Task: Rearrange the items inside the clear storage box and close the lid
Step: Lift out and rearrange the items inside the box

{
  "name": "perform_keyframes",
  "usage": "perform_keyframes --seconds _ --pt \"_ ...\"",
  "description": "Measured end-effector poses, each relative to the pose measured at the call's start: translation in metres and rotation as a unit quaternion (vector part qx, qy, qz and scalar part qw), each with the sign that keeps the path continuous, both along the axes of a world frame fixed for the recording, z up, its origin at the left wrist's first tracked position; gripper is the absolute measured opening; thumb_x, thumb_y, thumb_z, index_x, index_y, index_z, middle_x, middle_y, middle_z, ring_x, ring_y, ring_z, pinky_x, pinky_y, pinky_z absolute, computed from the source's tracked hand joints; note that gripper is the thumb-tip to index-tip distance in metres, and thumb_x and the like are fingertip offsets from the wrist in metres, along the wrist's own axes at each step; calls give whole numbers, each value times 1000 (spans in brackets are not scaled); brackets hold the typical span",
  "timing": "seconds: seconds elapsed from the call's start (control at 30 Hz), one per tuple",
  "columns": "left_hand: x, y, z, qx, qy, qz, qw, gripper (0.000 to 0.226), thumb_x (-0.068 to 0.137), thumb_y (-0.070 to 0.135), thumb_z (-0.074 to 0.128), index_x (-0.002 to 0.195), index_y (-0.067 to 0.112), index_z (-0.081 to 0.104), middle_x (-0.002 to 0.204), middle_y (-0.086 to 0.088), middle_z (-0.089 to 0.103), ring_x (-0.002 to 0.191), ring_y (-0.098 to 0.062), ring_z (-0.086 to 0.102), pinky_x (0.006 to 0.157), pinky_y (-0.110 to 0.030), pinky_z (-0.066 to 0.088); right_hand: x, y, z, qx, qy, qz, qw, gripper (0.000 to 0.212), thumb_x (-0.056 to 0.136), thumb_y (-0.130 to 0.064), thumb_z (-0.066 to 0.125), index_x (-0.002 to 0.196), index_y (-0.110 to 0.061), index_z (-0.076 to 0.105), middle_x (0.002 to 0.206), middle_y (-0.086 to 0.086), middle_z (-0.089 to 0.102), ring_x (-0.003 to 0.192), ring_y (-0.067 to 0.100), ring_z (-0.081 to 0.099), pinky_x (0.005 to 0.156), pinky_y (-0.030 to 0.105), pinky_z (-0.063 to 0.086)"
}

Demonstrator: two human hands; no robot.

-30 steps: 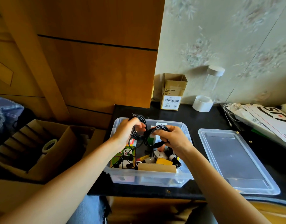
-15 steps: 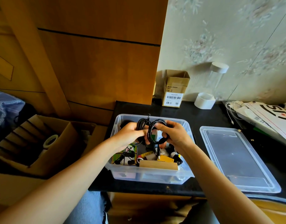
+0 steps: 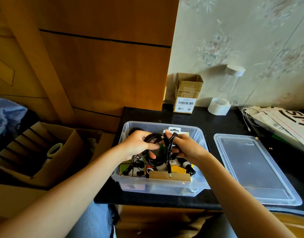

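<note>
While both hands work above the box, this holds:
Left hand [image 3: 136, 145]: fingers curled round the cable [image 3: 156, 152] coil.
Right hand [image 3: 185, 146]: pinches the cable's wrapped strand, touching the left fingers.
Cable: its plug [image 3: 169, 172] dangles below the grip, over a brown block [image 3: 170, 176].
Box [image 3: 202, 134]: open, under the grip.
Lid [image 3: 254, 169]: flat on the table [image 3: 208, 121], right of the grip.
</note>
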State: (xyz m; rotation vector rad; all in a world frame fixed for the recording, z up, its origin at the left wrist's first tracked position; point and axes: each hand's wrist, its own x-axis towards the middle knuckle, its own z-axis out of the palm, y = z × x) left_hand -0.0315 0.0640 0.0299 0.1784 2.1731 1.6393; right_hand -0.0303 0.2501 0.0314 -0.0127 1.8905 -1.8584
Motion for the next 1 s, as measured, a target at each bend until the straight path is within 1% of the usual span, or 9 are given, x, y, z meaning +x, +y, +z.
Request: perform_keyframes --seconds 0.1,0.2,0.3,0.4,0.5,0.6,0.7,0.87,1.0 --pt "-4 1 -1 -4 -7 30 1000 14 84 7 68 91 18 69 75 6 73 57 -15 69 52 -19 52 1 -6 1 54 62 -8 997 16 91 -26 58 90 -12 64 48 -7 46 40 5 36 44 18 27" --pt "-4 4 -2 -13 -14 62 998 11 85 5 67 85 16 69 67 6 71 52 -12 68 47 -16 49 5 -9 5 37 126 -24 991 5 90 -13 60 91 -12 65 47 -10 55 39 2 45 41 15 33" --pt "-4 9 -6 -57 -9 89 994 11 89 1 59 89 9 66 53 7 67 45 -6 64 42 -13 45 8 -12 9 6 174 -4 985 14 84 -5 66 97 -2 66 76 3 69 67 11 66 62 17 53" --pt "-4 12 -9 -43 -25 120 992 13 93 6 55 95 17 60 59 3 67 42 -9 62 43 -17 46 9 -15 11 35 197 5 980 22 84 -4 65 105 0 63 86 8 68 76 13 67 71 20 54" --pt "-4 8 -7 54 -75 129 987 4 88 7 62 92 8 63 64 -3 62 47 -11 61 51 -23 53 6 -10 11 74 157 -50 983 18 88 -3 60 106 -4 62 68 -5 62 53 -3 59 51 9 44" --pt "-4 2 -1 208 -155 101 961 5 86 6 64 90 2 66 67 -5 62 61 -14 63 69 -32 58 2 0 5 105 107 -75 986 15 91 -6 55 103 -7 64 47 -12 51 39 2 41 39 13 33" --pt "-1 2 0 250 -155 126 947 13 93 9 55 99 2 64 73 -8 65 64 -17 65 64 -31 58 2 4 1 112 92 -70 987 14 93 -12 55 101 -9 66 43 -12 47 39 3 36 37 14 31" --pt "3 8 -4 208 -56 220 951 21 99 12 44 97 9 65 83 -9 70 66 -19 69 61 -30 58 -1 3 0 116 22 -97 988 17 95 -8 46 92 -9 63 61 6 50 41 7 41 38 17 37" --pt "3 13 -4 258 -69 242 933 21 101 14 40 92 12 60 89 -16 70 77 -28 69 63 -32 59 -2 3 1 67 -11 -135 989 16 96 -10 45 94 -8 61 82 15 56 40 9 46 42 25 50"
